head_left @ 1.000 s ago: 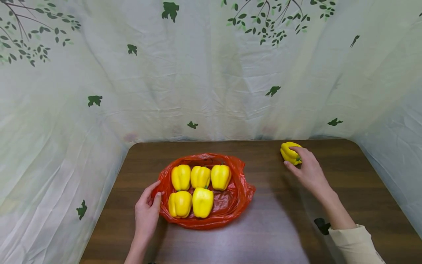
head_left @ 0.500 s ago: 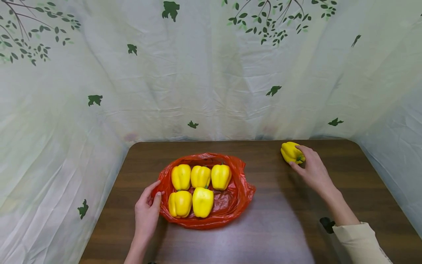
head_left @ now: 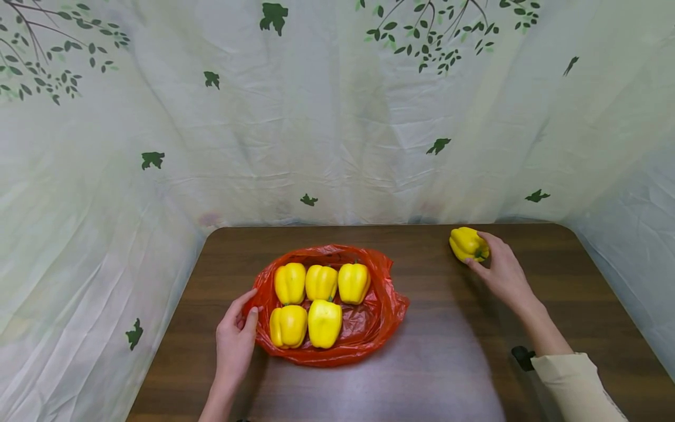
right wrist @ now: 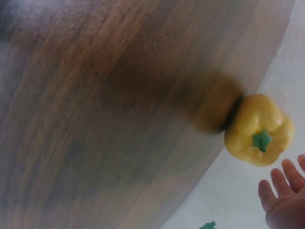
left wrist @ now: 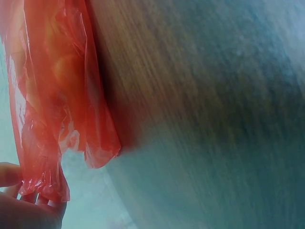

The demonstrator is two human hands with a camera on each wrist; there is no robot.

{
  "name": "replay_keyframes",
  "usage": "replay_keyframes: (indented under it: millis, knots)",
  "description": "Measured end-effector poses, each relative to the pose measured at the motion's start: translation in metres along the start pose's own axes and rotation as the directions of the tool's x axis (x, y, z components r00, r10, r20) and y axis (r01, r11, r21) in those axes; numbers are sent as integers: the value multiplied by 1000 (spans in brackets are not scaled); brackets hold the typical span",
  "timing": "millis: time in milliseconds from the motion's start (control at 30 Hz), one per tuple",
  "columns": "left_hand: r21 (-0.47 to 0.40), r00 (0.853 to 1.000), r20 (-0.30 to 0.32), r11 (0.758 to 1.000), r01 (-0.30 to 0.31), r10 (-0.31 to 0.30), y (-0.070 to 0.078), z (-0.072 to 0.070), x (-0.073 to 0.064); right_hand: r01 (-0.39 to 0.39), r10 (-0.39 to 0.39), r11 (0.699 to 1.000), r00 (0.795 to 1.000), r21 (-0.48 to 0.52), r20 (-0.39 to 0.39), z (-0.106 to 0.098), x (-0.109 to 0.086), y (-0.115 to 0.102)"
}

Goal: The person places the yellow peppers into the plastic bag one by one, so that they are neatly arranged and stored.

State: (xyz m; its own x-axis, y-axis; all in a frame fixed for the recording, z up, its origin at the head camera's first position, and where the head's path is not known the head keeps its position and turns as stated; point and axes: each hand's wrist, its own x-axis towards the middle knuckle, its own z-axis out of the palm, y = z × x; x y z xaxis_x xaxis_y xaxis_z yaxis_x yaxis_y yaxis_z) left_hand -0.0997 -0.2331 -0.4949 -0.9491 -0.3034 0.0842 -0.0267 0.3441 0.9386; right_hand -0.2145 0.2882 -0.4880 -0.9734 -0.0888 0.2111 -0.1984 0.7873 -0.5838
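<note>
Pale curtain fabric (head_left: 337, 117) printed with dark green leaves and twigs hangs behind and to both sides of a dark brown wooden tabletop (head_left: 437, 375).

Left hand (head_left: 234, 337): lies at the near-left part of the tabletop, with its thumb and fingers pinching the rim of a red plastic bag (head_left: 377, 310). The left wrist view shows the fingertips (left wrist: 28, 198) closed on a crumpled fold of the red film (left wrist: 52, 95). Just beyond and to the right of this hand the bag lies spread open on the tabletop, and in it rest five yellow bell peppers (head_left: 311, 302): three in the far row, two in the near row, packed side by side.

Right hand (head_left: 503, 272): reaches to the far-right part of the tabletop, well apart from the bag. Its fingers are loosely spread and only slightly bent, holding nothing. A sixth, single yellow pepper (head_left: 468, 244) lies on its side just to the left of the fingertips, close to the tabletop's far edge. In the head view the fingers seem to reach the pepper's green stem end; in the right wrist view a narrow gap shows between the fingertips (right wrist: 281, 188) and the pepper (right wrist: 259, 129), so contact cannot be told. A cream sleeve (head_left: 575, 387) covers the right forearm.
</note>
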Motion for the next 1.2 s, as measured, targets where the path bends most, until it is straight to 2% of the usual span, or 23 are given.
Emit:
replay_keyframes:
  millis: [633,967,1200]
  knots:
    - [-6,1000,3,1000,14,-14,-1,1,0,-45,45,999,999,26,-25,3,9,7]
    - [6,1000,-7,1000,3,-3,2,0,0,-95,96,995,995,38,-34,9,17,12]
    - [-11,999,-31,999,-37,36,1,2,0,-147,148,986,989,74,-13,11,22,15]
